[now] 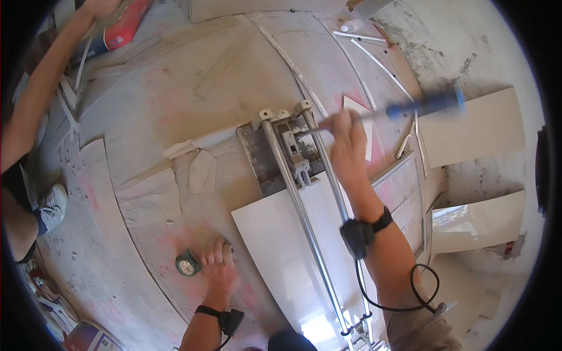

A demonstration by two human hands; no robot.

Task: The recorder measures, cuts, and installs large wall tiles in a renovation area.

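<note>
A manual tile cutter with two chrome rails (301, 216) stretches across the floor in front of me. A glossy white tile (266, 240) lies under the rails, and the carriage (293, 146) sits at their far end. From the carriage a metal lever with a blue grip (427, 105) reaches out to the right, smeared by motion. My right hand (348, 149) is closed around the lever's rod, short of the grip. Resting on the covered floor left of the tile is my left hand (219, 266), fingers extended. Beside it lies a round-cornered tape measure (187, 263).
Another person's arm (41, 93) and shoe (54, 205) show at the left. A red and blue bag (123, 26) lies at the far left. Cut tile pieces (474, 126) lean by the right wall. White strips (380, 61) lie far right. A cable (386, 307) loops by my right forearm.
</note>
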